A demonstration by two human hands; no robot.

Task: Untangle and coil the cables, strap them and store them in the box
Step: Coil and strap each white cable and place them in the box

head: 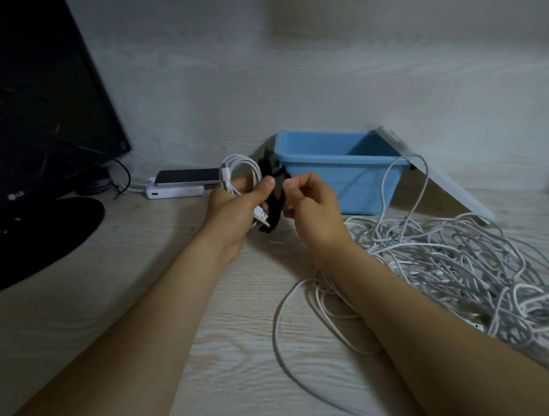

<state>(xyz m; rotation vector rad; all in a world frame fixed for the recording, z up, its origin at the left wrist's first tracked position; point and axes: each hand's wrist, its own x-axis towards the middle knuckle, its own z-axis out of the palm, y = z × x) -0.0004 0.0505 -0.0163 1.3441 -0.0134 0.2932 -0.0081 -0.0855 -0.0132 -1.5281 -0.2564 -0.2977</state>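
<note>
**Left hand** (233, 207): centre of frame, fingers curled round a coiled cable (239, 159), thumb pressed across the front of the coil.

**Right hand** (312, 205): just right of the left hand, thumb and fingertips pinching a black strap (275, 207) that ran between the two hands.

**Coiled cable:** white, wound in a small loop of several turns that stood above the left hand. A USB plug (262, 216) hung from the coil's lower end, beside the strap.

**Black strap:** a flat dark band lying upright against the right side of the coil. Its top end stuck up past the fingers and its bottom end hung below them. Whether it wrapped fully round the coil could not be told.

**Box** (339, 170): light blue plastic, open, directly behind the right hand at centre right. A white lid (435, 175) leaned against its right side.

**Loose cables** (468, 264): a large white tangle at lower right, partly under the right forearm. One strand rose from it and hooked over the box rim.

**Surface:** pale wood-grain desk (209, 311).

**Room:** plain light wall behind. A black monitor (29, 112) on a round base filled the upper left. A phone (187, 177) lay on a white power strip (173, 192) left of the hands.
</note>
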